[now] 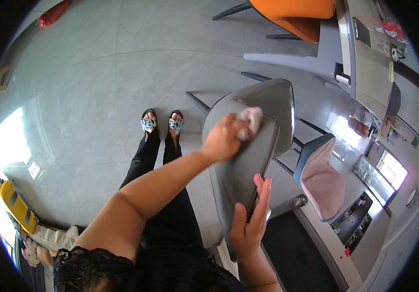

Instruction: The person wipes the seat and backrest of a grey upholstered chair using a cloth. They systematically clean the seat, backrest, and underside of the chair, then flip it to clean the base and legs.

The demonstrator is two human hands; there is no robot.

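Observation:
A grey upholstered chair (236, 168) with dark legs stands right in front of me. My left hand (225, 138) is closed around a crumpled, pale pinkish cloth (251, 121) and presses it against the upper part of the chair; the cloth is slightly blurred. Lower down, my right hand (251, 221) lies at the chair's edge, its fingers stretched out and the thumb apart. The chair's edge passes between that thumb and the fingers.
A pink and blue chair (321, 175) stands to the right, an orange chair (297, 17) at the far right. Beside them is a table (375, 73) with small items on it. My sandalled feet (149, 120) are on the grey tiled floor. A yellow object (14, 204) sits at left.

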